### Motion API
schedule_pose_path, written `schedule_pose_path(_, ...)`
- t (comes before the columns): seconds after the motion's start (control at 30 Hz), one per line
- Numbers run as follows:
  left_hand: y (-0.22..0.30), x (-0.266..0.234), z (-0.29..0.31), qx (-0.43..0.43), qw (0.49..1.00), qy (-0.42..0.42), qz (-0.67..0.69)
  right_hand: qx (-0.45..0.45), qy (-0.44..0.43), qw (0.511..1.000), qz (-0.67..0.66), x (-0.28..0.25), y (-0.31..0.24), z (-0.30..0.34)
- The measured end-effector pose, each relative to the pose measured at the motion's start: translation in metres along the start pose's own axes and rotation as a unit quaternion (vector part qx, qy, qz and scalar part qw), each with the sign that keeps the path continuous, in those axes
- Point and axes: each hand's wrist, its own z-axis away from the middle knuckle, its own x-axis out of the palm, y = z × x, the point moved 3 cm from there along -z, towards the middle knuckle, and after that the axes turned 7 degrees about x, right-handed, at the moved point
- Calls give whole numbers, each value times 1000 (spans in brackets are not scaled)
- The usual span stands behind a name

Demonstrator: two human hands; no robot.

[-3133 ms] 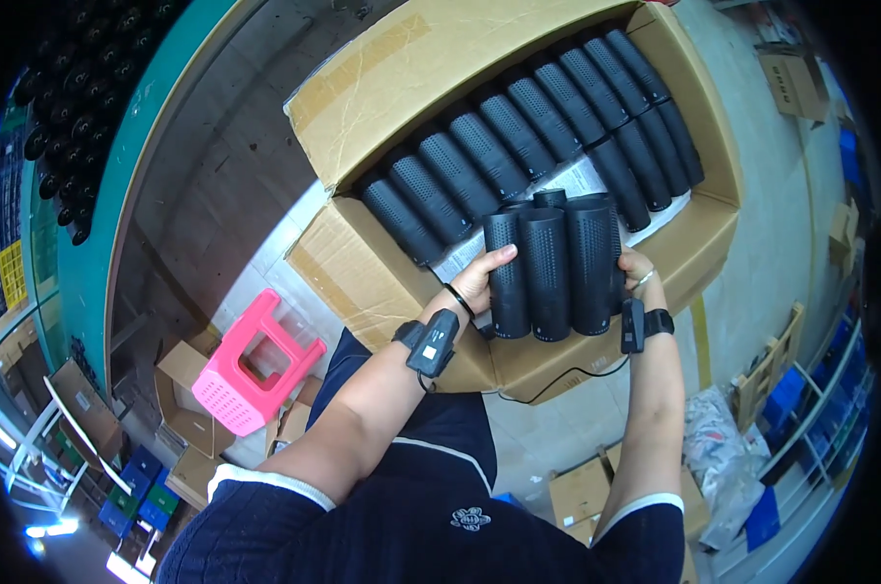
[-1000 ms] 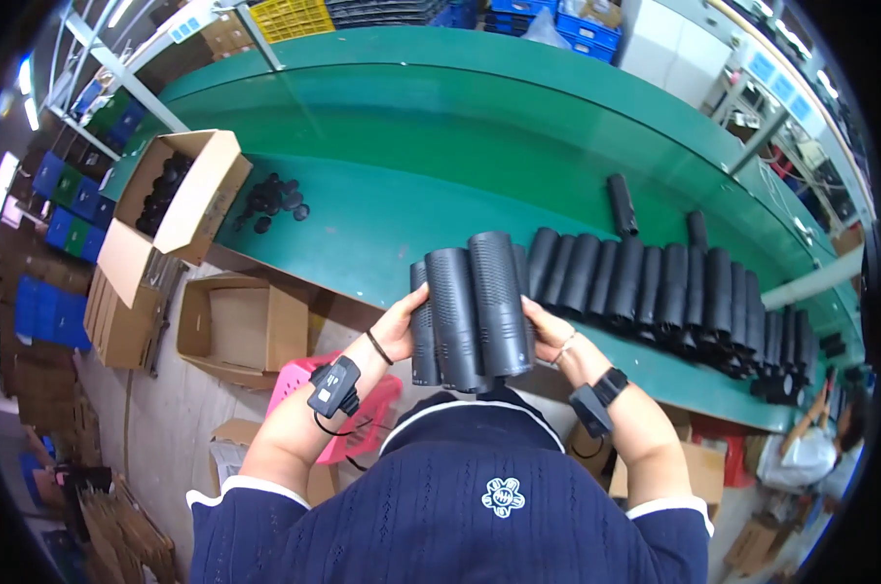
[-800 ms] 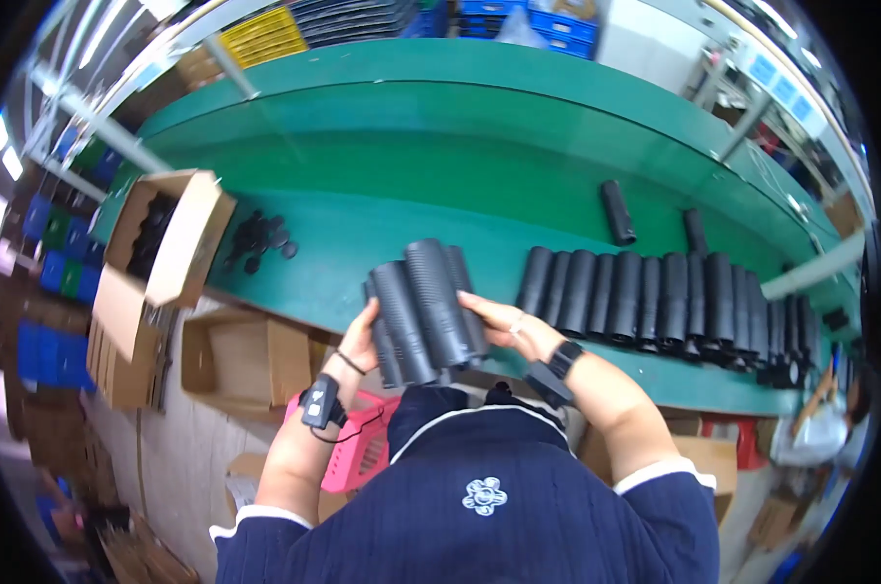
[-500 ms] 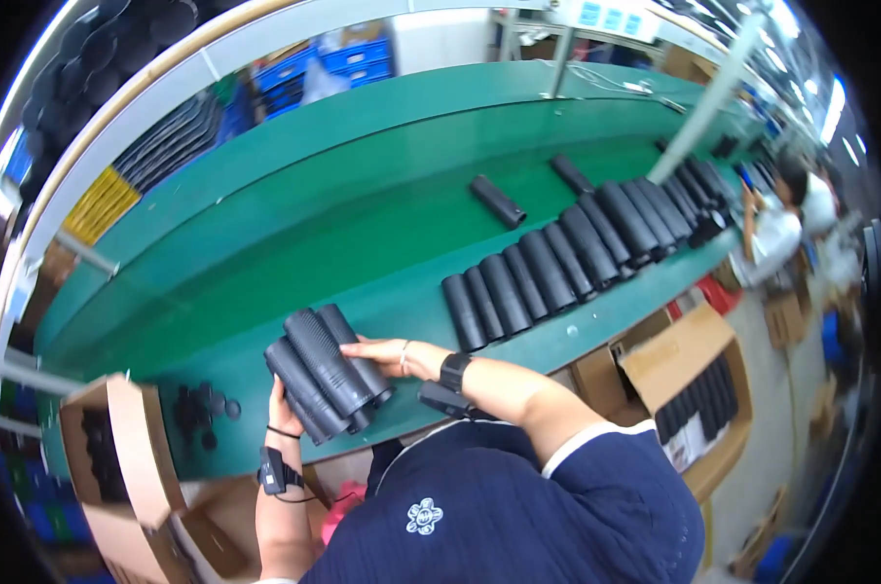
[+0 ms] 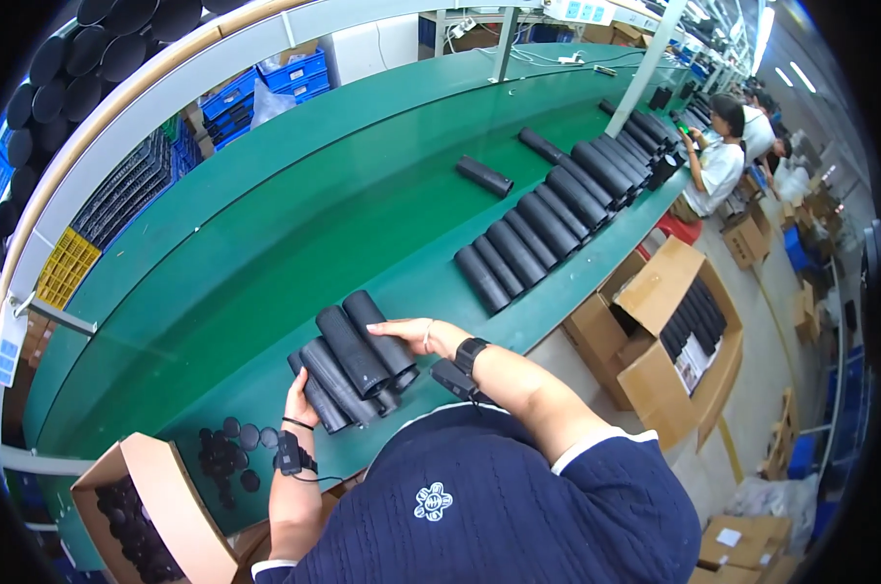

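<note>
Bundle (image 5: 351,352): black tubes held between both hands, above the green workbench (image 5: 363,234); whether they touch it I cannot tell.
Left hand (image 5: 301,400): cupped against the bundle's left side.
Right hand (image 5: 407,333): clasping its right side, thumb over a tube.
Tube row (image 5: 528,241): beyond the right hand, lying side by side.
Loose discs (image 5: 228,454): dark, left of the left hand.
Open carton (image 5: 180,498): farther left, holding more discs.

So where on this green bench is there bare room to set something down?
The bench is bare between the held tubes and the tube row, and from the held tubes to the far ledge. It's crowded along that row, and lower left, where black caps lie beside a carton.
</note>
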Motion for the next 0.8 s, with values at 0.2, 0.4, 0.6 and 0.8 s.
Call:
schedule_pose_path(0.2, -4, -13, 11, -31, 998, 13, -53, -24, 17, 996, -81, -19, 7, 5)
schedule_pose_path(0.4, 0, -19, 12, -13, 995, 8, -97, -43, 36, 991, -120, -55, 12, -2)
schedule_pose_path(0.6, 5, -18, 19, 53, 986, 74, -139, -83, 175, 978, -72, -58, 7, 25)
schedule_pose_path(0.8, 1, -34, 26, 107, 965, 121, -209, -59, 206, 977, 0, -77, 14, 13)
